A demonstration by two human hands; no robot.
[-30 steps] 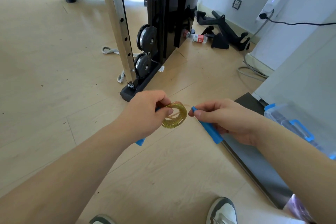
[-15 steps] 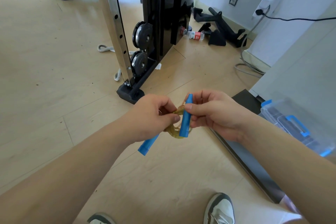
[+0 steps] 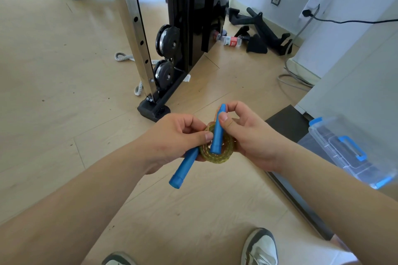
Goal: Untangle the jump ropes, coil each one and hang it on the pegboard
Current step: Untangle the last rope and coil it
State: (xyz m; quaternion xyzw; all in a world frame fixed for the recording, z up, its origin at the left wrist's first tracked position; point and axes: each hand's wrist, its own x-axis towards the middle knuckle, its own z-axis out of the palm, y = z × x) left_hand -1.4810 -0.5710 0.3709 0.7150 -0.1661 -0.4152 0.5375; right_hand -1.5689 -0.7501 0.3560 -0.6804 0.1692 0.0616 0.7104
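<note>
A jump rope with a yellow-green cord wound into a small tight coil (image 3: 217,156) and two blue handles is held in front of me above the floor. My left hand (image 3: 172,137) grips the coil's left side together with one blue handle (image 3: 185,166), which points down and left. My right hand (image 3: 247,135) pinches the other blue handle (image 3: 217,133) between thumb and fingers; it stands nearly upright, its lower end poked through the coil's hole. No pegboard is in view.
A black and steel weight machine (image 3: 163,49) stands ahead on the wood floor. A clear plastic box with blue latches (image 3: 353,153) sits at the right on a dark mat (image 3: 286,122). A water bottle (image 3: 230,40), black stands and cables lie by the wall.
My right hand swung its blue handle from pointing down-right to upright, and its lower end now sits through the coil. Both hands came together.
</note>
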